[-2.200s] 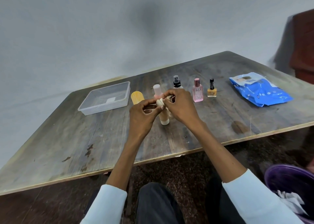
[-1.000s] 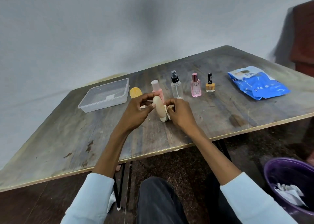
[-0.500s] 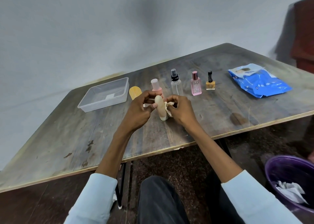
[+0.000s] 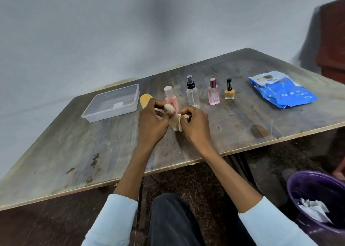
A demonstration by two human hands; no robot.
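Observation:
My left hand [image 4: 152,118] grips a beige tube-shaped bottle [image 4: 173,119] held over the wooden table [image 4: 93,148], thumb on its upper end. My right hand [image 4: 196,123] pinches a small crumpled wipe [image 4: 182,117] against the bottle's right side. Just behind my hands stands a pink bottle with a pale cap [image 4: 170,97], partly hidden by my fingers.
A clear plastic tray [image 4: 112,103] sits at the back left, a round tan lid [image 4: 145,100] beside it. A clear spray bottle [image 4: 192,92], pink perfume bottle [image 4: 213,92] and yellow nail polish [image 4: 229,89] stand in a row. Blue wipes pack [image 4: 281,91] lies right. Purple bin [image 4: 317,199] on the floor.
The beige bottle stays between my hands while my right hand keeps working the wipe along its side. The view has shifted slightly; the other items have not moved.

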